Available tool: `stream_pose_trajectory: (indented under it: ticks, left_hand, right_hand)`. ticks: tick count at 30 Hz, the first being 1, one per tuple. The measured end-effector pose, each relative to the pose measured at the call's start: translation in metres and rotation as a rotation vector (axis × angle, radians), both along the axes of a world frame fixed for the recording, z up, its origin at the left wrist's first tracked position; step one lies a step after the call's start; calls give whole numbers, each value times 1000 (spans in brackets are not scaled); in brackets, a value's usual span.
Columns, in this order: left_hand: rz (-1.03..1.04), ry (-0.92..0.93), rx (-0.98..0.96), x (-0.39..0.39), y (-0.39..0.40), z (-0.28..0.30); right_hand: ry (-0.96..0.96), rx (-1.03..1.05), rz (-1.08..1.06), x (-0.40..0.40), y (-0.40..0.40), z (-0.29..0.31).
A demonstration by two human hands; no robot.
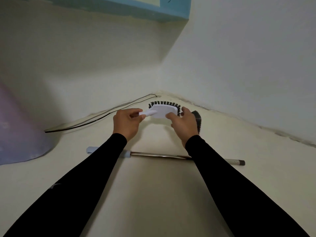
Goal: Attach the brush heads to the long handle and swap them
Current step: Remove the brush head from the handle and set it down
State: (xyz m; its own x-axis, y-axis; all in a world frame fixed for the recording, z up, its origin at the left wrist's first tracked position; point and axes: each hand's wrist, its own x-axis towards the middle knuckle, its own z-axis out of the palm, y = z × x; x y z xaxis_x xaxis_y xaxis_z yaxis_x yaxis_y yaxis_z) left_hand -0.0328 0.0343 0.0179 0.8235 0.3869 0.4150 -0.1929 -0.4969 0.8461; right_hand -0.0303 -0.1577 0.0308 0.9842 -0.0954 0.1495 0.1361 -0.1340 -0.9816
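Item one: white brush head, black bristles fringing its far edge, held off the floor between my two hands. My left hand pinches its short white stem with curled fingers and thumb. My right hand grips the opposite end of the white back plate, thumb on top and fingers curled over the bristle side. So both hands are clamped on this one head, which lies roughly level, back plate facing up.

Item two: second brush head, dark bristles, lying on the floor just beyond my right hand and partly hidden by it. I cannot tell whether it touches the hand.

Item three: long handle, a metal tube lying flat on the floor nearer to me than both hands, crossing under my forearms. It carries a pale blue collar below my left wrist, a pale blue end piece further out to the left, and a dark tip out past my right forearm. Neither hand touches it.

Item four: black cable on the floor, running beyond and left of my left hand.

Item five: black sleeves on both arms.

Item six: purple cloth far left of my left hand.
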Motion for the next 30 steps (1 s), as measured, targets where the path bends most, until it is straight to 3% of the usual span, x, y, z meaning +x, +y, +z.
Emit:
stream_pose_trajectory:
  ticks: [4,30]
  left_hand:
    - [4,9,-2,19,11,7]
    - [79,201,144,72,16,-16]
  right_hand:
    - [32,101,4,26,16,-6]
    - [250,-59,126,80,22,-24]
